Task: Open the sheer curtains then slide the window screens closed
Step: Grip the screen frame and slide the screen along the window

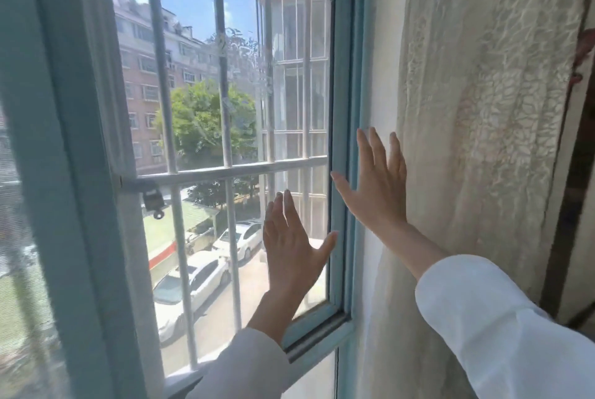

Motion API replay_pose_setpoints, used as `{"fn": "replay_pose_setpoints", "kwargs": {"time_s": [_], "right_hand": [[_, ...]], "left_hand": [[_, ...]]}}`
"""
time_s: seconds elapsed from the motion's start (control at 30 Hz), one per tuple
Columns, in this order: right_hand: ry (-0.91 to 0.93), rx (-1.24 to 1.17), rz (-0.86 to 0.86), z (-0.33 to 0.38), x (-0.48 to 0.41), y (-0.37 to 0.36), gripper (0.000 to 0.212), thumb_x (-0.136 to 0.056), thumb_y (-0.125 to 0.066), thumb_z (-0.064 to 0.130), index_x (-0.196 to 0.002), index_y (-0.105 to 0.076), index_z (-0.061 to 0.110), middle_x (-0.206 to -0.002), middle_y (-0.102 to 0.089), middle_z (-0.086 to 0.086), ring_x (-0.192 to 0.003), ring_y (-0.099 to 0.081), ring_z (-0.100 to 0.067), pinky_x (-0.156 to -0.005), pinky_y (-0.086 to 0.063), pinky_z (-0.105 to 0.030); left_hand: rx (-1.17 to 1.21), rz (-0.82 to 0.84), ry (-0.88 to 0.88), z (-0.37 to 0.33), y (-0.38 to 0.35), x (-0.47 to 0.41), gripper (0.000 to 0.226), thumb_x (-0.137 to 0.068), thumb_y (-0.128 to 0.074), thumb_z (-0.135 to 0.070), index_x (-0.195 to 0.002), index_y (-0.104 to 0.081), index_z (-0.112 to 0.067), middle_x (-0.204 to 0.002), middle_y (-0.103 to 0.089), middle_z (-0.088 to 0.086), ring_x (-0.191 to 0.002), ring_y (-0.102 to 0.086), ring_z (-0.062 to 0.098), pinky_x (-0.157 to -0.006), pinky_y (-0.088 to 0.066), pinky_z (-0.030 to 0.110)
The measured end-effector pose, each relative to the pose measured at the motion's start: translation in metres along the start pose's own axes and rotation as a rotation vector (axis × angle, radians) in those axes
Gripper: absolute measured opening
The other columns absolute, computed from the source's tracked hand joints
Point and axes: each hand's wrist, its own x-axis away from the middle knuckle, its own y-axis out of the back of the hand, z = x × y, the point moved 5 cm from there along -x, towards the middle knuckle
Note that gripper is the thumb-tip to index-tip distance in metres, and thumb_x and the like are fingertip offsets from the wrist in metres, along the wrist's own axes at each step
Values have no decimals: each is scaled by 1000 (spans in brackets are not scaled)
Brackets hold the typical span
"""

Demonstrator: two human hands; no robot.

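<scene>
Both hands are raised flat against the right side of a window, fingers spread and holding nothing. The left hand (pixel 294 245) lies palm-forward on the pane (pixel 299 83) low down, its thumb reaching toward the blue sash frame (pixel 343 141), which stands hard against the outer frame at the right. The right hand (pixel 375 183) is higher and further right, spread across the sash frame and the strip of white wall (pixel 384 60) beside it, its little-finger side touching the edge of the curtain (pixel 483 109). That sheer, lace-patterned curtain hangs gathered to the right of the window, clear of the glass. At the far left, a mesh screen (pixel 22 253) fills the panel beyond a broad blue upright (pixel 67 173); the view through it is greyed and blurred. Whether mesh also covers the pane under the hands cannot be told. Both arms wear white sleeves (pixel 483 318). Outside, pale security bars (pixel 225 170) cross the opening, with a small padlock (pixel 153 202) hanging from the horizontal bar near the left. Beyond are parked white cars (pixel 193 286), a green tree (pixel 206 121) and apartment blocks (pixel 145 54).
</scene>
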Motion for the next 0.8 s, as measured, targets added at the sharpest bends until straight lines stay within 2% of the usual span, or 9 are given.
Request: {"fn": "replay_pose_setpoints", "kwargs": {"time_s": [0.17, 0.3, 0.43, 0.57, 0.67, 0.73, 0.8], "right_hand": [[90, -120, -2, 67, -9, -34, 73, -87, -46, 51, -144, -16, 19, -154, -17, -7, -141, -8, -31, -113, -10, -49], [155, -223, 0, 118, -12, -58, 70, -87, -52, 45, -142, -24, 14, -150, -27, -11, -139, -16, -34, -110, -17, -51], [241, -288, 16, 165, -11, -83, 67, -86, -55, 42, -140, -30, 11, -147, -33, -13, -136, -21, -37, -108, -22, -51], [343, -360, 11, 205, -16, -108, 64, -84, -59, 39, -136, -38, 8, -141, -41, -17, -132, -30, -39, -104, -28, -52], [384, -443, -12, 226, -22, -120, 59, -82, -62, 36, -130, -45, 5, -135, -47, -19, -128, -36, -40, -102, -32, -52], [419, -538, -5, 243, -26, -131, 58, -82, -63, 35, -129, -46, 6, -134, -47, -18, -127, -36, -39, -101, -32, -52], [495, -615, 17, 259, -28, -139, 59, -83, -62, 36, -131, -44, 8, -136, -47, -16, -128, -35, -37, -102, -30, -50]], "left_hand": [[-138, -109, 29, 56, 54, -3, 93, -80, -55, -51, -141, 2, -12, -153, -6, 12, -141, -1, 24, -112, 3, 33], [-226, -155, 76, 99, 85, 2, 90, -79, -55, -52, -135, 9, -22, -153, -7, 13, -141, -4, 26, -111, 4, 31], [-279, -172, 136, 134, 105, 8, 91, -80, -57, -49, -134, 10, -20, -153, -6, 14, -141, -3, 27, -112, 3, 33], [-365, -219, 195, 162, 118, 6, 87, -82, -56, -47, -139, 0, -15, -152, -9, 16, -140, -8, 29, -112, -3, 35], [-416, -245, 191, 167, 119, 6, 81, -81, -62, -39, -141, -14, -11, -150, -17, 18, -137, -21, 33, -111, -19, 43], [-475, -344, 153, 169, 117, 6, 73, -81, -63, -33, -138, -24, -9, -145, -28, 20, -132, -31, 35, -106, -30, 48], [-513, -441, 149, 170, 116, 6, 63, -84, -51, -35, -135, -26, -10, -143, -33, 20, -132, -31, 31, -107, -29, 42]]}}
